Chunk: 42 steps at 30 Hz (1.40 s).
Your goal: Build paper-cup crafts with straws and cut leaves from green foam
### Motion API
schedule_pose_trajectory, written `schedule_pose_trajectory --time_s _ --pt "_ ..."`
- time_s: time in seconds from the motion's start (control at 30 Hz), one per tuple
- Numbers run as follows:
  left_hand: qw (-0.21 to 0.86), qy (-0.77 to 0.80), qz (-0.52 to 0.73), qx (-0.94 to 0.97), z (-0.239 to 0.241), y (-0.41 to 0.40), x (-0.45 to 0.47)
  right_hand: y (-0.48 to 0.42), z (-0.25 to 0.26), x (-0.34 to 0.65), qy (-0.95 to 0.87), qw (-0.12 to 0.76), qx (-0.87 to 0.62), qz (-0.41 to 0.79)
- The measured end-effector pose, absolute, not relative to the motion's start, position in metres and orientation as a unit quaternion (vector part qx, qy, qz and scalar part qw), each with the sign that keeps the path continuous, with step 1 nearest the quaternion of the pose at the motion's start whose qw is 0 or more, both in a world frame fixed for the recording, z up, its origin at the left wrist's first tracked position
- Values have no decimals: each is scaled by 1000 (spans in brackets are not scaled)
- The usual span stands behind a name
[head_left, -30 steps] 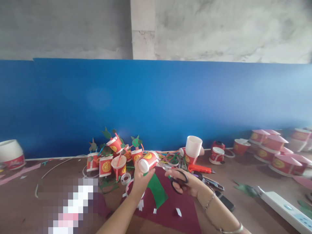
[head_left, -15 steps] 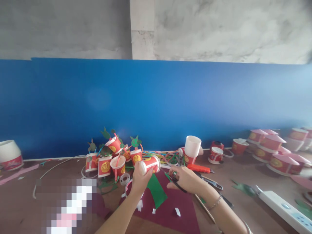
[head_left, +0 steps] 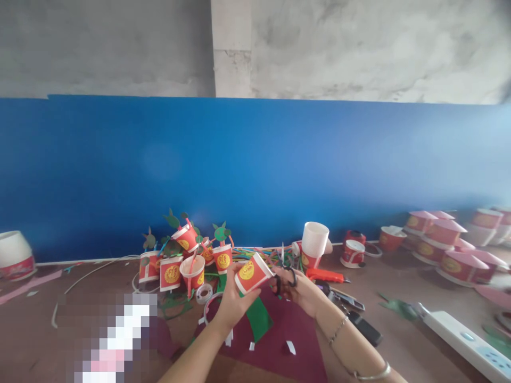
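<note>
My left hand (head_left: 229,303) is closed round a small red paper cup (head_left: 250,273) with a yellow emblem, tilted on its side above the table. My right hand (head_left: 300,291) grips black-handled scissors (head_left: 284,271), their blades pointing up beside the cup's rim. Below both hands lie a dark red paper sheet (head_left: 287,340) and a green paper piece (head_left: 258,319).
A cluster of decorated red cups (head_left: 187,255) with green paper leaves stands by the blue wall. Colored strips (head_left: 275,257), a white cup stack (head_left: 314,243), an orange cutter (head_left: 326,276), tape rolls (head_left: 204,292), more red cups (head_left: 443,239) and a white power strip (head_left: 467,336) lie about.
The cup has been turned so its emblem faces me. My right hand brought the scissors up close to the cup's rim, blades now pointing upward.
</note>
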<state>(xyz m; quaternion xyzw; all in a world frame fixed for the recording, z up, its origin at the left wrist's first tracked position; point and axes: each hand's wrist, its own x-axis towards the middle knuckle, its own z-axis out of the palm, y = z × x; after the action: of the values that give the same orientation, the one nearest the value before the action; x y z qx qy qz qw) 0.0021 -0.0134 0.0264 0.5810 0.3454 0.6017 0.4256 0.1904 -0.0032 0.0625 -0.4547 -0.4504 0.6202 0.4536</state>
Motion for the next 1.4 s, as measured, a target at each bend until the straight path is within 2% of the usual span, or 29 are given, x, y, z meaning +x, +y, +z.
schedule_pose_trajectory --time_s 0.1,0.3,0.4,0.53,0.7,0.83,0.97,1.17,1.27,1.4 --pt "417 336 565 628 27 -14 1 -3 59 186 -472 472 -452 592" --pt "466 330 503 649 27 -14 0 3 53 186 -589 541 -431 418" --pt "447 337 482 674 25 -15 0 1 56 184 -607 559 -414 384" --pt "418 341 471 698 26 -15 2 -7 64 181 -599 560 -412 397" --pt "462 364 535 607 24 -12 5 -14 69 177 -602 566 -400 397" --pt "403 426 543 601 23 -11 5 -17 68 172 -616 563 -390 389" --pt "330 463 551 611 24 -11 6 -22 62 168 -648 559 -422 299" --pt "326 447 540 634 21 -10 8 -22 47 167 -690 512 -487 157" --pt "322 448 533 642 19 -10 7 -19 42 166 -690 517 -483 153" --pt "369 420 509 655 23 -14 4 -20 42 163 -683 536 -443 223"
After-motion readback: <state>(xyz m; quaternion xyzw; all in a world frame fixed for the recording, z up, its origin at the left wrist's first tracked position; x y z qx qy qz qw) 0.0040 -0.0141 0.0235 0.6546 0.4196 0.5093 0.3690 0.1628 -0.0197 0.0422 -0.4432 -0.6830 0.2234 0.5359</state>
